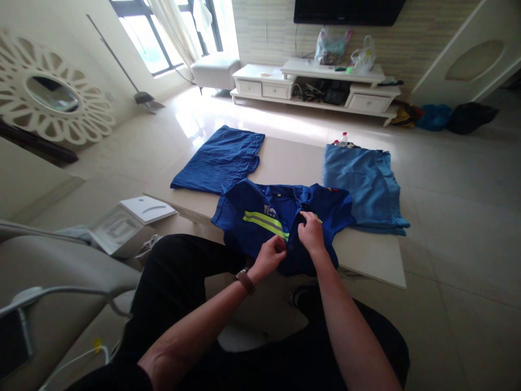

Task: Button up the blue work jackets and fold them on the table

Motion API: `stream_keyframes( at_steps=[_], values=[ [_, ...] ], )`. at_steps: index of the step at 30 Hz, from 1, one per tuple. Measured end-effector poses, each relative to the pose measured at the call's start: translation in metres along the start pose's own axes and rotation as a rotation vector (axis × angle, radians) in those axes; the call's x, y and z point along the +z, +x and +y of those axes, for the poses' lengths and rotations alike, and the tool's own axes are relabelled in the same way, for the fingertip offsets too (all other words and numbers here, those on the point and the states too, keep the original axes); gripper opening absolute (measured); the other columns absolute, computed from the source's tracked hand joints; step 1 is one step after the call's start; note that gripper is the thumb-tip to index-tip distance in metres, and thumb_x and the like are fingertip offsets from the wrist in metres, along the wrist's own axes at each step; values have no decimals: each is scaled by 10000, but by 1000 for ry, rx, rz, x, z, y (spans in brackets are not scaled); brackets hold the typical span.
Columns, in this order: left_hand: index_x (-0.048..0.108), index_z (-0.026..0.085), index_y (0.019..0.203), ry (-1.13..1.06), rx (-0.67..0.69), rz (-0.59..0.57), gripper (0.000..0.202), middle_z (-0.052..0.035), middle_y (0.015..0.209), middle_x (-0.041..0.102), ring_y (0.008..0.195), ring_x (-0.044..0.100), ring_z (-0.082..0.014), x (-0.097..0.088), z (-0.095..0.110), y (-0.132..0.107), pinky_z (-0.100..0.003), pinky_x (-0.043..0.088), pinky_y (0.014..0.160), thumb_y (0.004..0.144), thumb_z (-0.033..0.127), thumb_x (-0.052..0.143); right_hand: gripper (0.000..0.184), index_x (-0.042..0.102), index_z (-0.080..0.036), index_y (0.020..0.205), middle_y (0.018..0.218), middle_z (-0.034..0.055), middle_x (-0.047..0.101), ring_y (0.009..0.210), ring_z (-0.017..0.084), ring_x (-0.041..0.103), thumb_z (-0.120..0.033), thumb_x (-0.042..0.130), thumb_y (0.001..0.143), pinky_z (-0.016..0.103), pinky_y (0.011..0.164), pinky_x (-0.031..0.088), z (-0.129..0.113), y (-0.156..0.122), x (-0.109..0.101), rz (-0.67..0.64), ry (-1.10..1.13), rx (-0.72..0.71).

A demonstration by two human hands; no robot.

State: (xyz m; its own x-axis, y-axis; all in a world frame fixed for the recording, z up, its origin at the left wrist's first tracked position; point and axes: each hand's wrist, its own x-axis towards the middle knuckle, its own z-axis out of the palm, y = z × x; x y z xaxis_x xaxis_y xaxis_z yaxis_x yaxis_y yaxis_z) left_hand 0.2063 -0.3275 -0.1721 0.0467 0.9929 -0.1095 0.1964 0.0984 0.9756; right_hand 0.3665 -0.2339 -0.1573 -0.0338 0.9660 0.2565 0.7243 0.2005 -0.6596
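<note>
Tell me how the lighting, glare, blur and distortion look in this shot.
Head view: the window burns out white, and glare washes across the tiled floor; the blue shirt looks dim by comparison; the left hand and right hand show no obvious blur; the wide lens stretches and tilts the table.

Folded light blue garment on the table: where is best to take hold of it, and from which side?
Take the light blue garment by its right edge, coming from the right: that edge seems to stick out past the table, so hands can slip under it.
</note>
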Motion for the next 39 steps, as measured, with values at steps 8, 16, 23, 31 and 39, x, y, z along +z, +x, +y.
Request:
stream_keyframes(
  at_steps=[8, 16, 23, 31, 39],
  values=[
    [648, 220, 998, 715, 338, 88, 169, -94, 1084, 670, 1094, 611, -269, -12, 43, 51, -398, 443, 992, 888, 101, 598, 336, 740, -141, 1096, 1097, 155, 725, 1055, 291, 670, -174, 489, 876, 431, 1008, 534, -5, -1, -6, 52, 49, -4],
    [661, 166, 1000, 956, 32, -89, 85, -158, 1100, 683, 982, 679, -291, -6, 2, 96, -406, 451, 930, 945, 210, 614, 313, 731, -148, 1092, 1100, 151, 721, 1051, 293, 673, -163, 517, 865, 434, 1000, 536, -11, 0, -9, 43, 53, -10],
    [652, 192, 937, 698, 9, 10, 78, -111, 1058, 700, 971, 658, -257, -2, -20, 103, -366, 457, 904, 881, 168, 701, 302, 735, -175, 1073, 1082, 134, 720, 1032, 283, 669, -170, 515, 865, 422, 977, 538, -13, 0, -8, 31, 41, -16],
    [658, 195, 884, 409, 97, 70, 91, -25, 863, 705, 785, 625, -169, -9, -9, 113, -271, 457, 751, 867, 108, 674, 255, 733, -177, 1020, 1055, 131, 729, 999, 277, 670, -212, 507, 907, 408, 950, 527, -17, -1, -9, 22, 51, -20],
    [695, 214, 881, 244, 297, 96, 160, -11, 839, 714, 733, 603, -157, -11, 32, 100, -269, 462, 727, 850, 74, 624, 233, 726, -194, 956, 990, 112, 725, 953, 269, 669, -233, 498, 939, 391, 904, 518, -24, 1, -11, 38, 72, -60]
  ],
)
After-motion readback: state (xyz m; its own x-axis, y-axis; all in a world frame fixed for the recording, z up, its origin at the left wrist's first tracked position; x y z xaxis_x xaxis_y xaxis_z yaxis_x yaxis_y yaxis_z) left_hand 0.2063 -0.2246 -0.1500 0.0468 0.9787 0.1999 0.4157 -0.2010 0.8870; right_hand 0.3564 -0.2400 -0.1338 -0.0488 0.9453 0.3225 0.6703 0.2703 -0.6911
